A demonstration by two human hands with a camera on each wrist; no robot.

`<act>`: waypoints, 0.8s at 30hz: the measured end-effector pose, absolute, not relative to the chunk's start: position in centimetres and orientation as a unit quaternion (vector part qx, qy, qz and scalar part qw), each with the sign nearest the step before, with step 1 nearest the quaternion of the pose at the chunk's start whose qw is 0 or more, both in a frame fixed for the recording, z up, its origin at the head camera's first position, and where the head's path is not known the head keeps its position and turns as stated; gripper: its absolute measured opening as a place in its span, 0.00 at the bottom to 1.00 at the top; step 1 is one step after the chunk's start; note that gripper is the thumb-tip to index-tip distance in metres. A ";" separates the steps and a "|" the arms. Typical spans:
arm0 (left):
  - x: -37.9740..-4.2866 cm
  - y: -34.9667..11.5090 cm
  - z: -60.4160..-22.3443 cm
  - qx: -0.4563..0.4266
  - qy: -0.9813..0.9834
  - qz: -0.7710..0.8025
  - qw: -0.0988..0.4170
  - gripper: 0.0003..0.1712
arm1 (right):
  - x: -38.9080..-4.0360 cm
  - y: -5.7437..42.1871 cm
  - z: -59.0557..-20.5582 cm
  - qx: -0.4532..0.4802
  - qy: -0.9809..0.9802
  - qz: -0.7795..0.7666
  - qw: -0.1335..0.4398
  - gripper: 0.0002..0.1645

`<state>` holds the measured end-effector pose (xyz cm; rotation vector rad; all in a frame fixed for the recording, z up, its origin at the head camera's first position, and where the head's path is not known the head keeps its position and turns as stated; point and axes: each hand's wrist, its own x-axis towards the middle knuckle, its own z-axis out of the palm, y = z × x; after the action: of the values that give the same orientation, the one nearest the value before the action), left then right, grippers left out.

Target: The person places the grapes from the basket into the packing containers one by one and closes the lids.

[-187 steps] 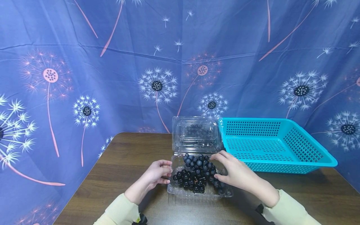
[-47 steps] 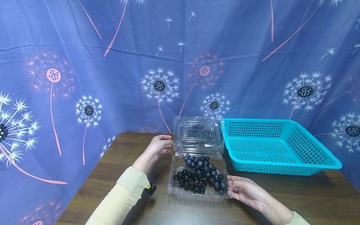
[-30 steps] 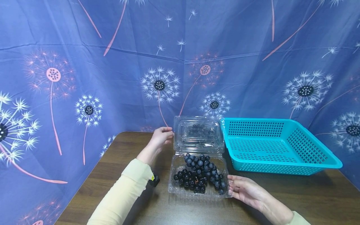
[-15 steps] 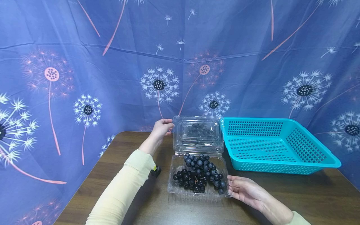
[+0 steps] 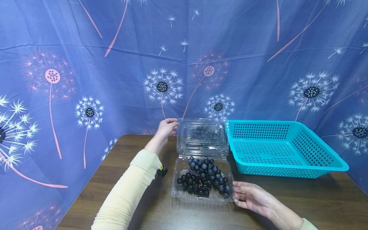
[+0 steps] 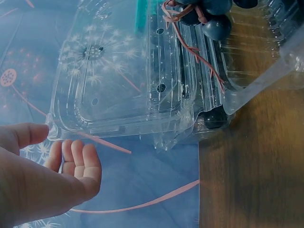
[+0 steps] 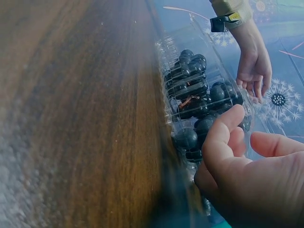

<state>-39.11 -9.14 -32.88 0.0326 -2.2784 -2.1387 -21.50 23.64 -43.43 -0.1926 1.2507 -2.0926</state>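
A clear plastic clamshell container (image 5: 179,191) lies open on the table, its hinged lid (image 5: 181,140) raised at the back. Dark grapes (image 5: 202,179) fill much of its base, and a reddish stem shows among them. My left hand (image 5: 166,129) is at the lid's upper left corner. In the left wrist view, thumb and forefinger pinch that corner of the lid (image 6: 114,111). The right hand (image 5: 253,196) rests against the base's right front corner, fingers loosely bent. From the right wrist, its thumb and fingers stand apart beside the grapes (image 7: 185,137).
A turquoise perforated basket (image 5: 287,172) stands to the right, close to the lid. The brown wooden table (image 5: 115,191) extends on both sides of the container. Behind it hangs a blue dandelion-patterned cloth (image 5: 120,80).
The right hand has withdrawn from over the grapes to the base's right front corner. My left hand has moved from the base's left side up along the lid to its upper corner.
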 end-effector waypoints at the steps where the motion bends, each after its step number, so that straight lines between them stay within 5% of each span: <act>1: -39.2 -9.2 -32.9 0.011 -0.726 -0.687 0.008 0.21 | -21.4 23.7 -43.5 -0.076 0.482 -0.803 0.341 0.12; 24: -39.9 -9.5 -32.4 -0.009 -0.706 -0.708 -0.002 0.19 | -20.7 23.4 -43.3 -0.075 0.466 -0.806 0.358 0.13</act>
<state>-39.86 -9.50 -32.45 -0.0293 -2.2202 -2.2279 -20.73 23.38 -43.33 -0.1931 1.2033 -2.0788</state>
